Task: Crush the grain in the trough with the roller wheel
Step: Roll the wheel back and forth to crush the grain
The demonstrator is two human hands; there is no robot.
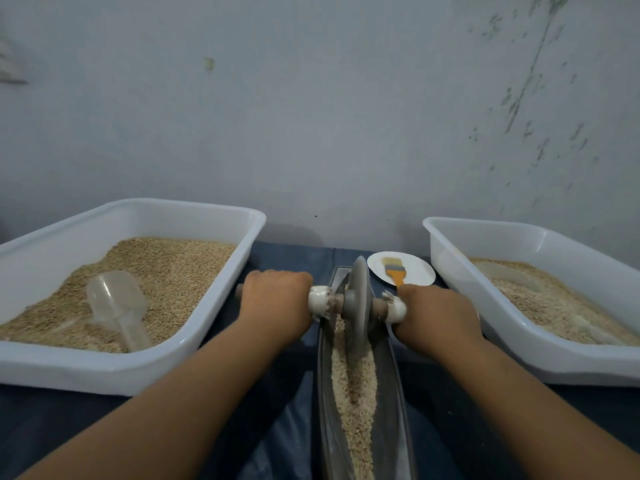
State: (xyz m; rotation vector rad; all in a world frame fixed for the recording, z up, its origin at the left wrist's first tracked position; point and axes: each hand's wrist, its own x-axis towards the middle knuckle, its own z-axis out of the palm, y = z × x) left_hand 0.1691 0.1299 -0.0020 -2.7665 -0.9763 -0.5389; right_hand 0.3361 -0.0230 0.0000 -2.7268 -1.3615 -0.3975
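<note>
Between two white tubs, the grey roller wheel (358,299) stands on edge in the long, narrow metal trough (391,393), cutting a furrow through pale crushed grain (353,386). Left hand (277,299) and right hand (438,315) each curl round an axle end wrapped in white. No writing shows. The trough's near end runs out of frame. A clear scoop (116,303) lies in the left tub (104,368); the right tub (519,358) seems to hold finer meal. Behind, an orange-handled brush (396,271) lies on a plate (415,275).
</note>
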